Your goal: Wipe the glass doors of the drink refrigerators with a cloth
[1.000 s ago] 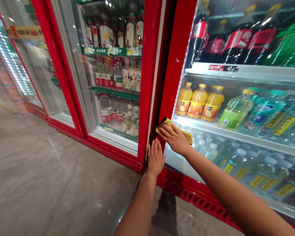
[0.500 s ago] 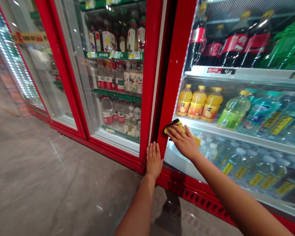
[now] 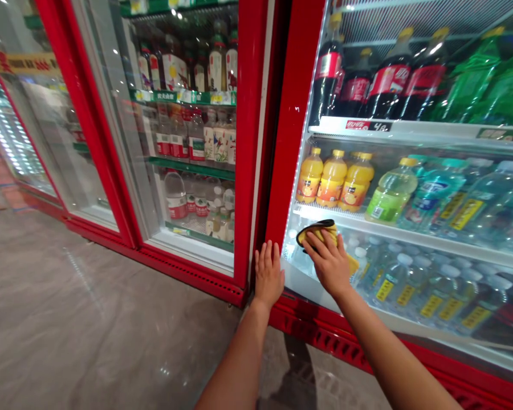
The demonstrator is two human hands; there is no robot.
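A yellow cloth with a black edge (image 3: 317, 230) lies against the glass door of the right-hand fridge, under the fingers of my right hand (image 3: 332, 265), which presses it to the pane. Part of the cloth shows beyond the hand's right side. To its left, my left hand (image 3: 268, 275) rests flat on the lower part of the red door frame (image 3: 277, 188), fingers extended upward and holding nothing. Behind the glass, orange juice bottles (image 3: 332, 181) stand on a shelf above the cloth.
Another red-framed fridge (image 3: 251, 142) with bottled drinks stands at the left, close beside this one. Cola bottles (image 3: 389, 80) and water bottles (image 3: 438, 290) fill other shelves behind the right glass. Grey floor (image 3: 111, 319) extends at the lower left.
My right hand and the cloth have moved off the red frame, rightward and slightly down onto the glass. My left hand stays on the frame. The view has shifted a little to the right.
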